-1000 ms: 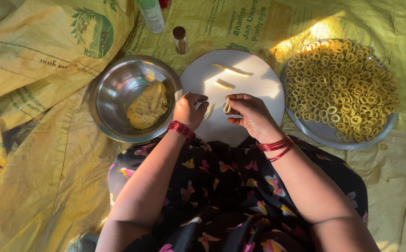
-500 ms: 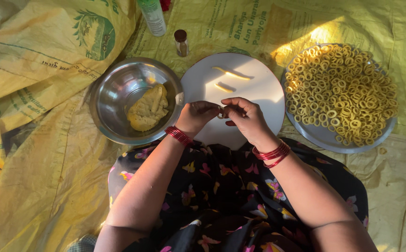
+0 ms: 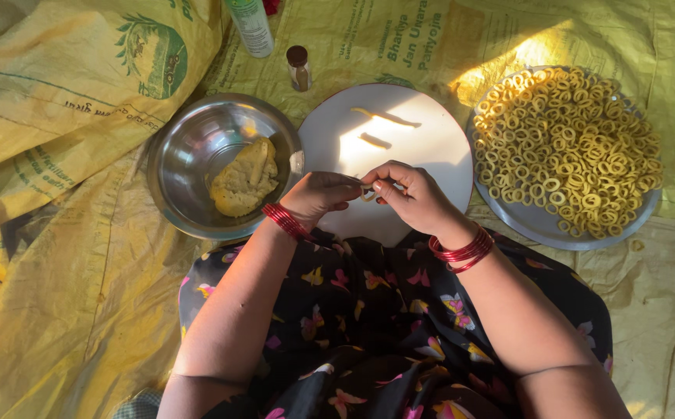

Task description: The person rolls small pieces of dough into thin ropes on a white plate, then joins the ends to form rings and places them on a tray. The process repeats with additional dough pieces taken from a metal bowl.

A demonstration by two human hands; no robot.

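My left hand point(image 3: 320, 197) and my right hand point(image 3: 411, 196) meet over the near edge of a round white board point(image 3: 415, 140), pinching a small dough ring point(image 3: 368, 193) between their fingertips. Two short rolled dough strips point(image 3: 374, 140) lie on the board beyond the hands. A steel bowl point(image 3: 190, 155) to the left holds a lump of yellow dough point(image 3: 246, 177). To the right a steel plate point(image 3: 543, 225) is piled with several finished dough rings point(image 3: 566, 147). Red bangles circle both wrists.
A small brown-capped bottle point(image 3: 299, 67) and a pale green bottle point(image 3: 250, 26) stand beyond the board. Yellow printed sacks point(image 3: 66, 155) cover the floor all round. My lap in dark flowered cloth point(image 3: 376, 326) fills the near side.
Both hands have come together over the board's near edge; the dough strip between them is now curled into a ring. Bowl, plate and bottles have not moved.
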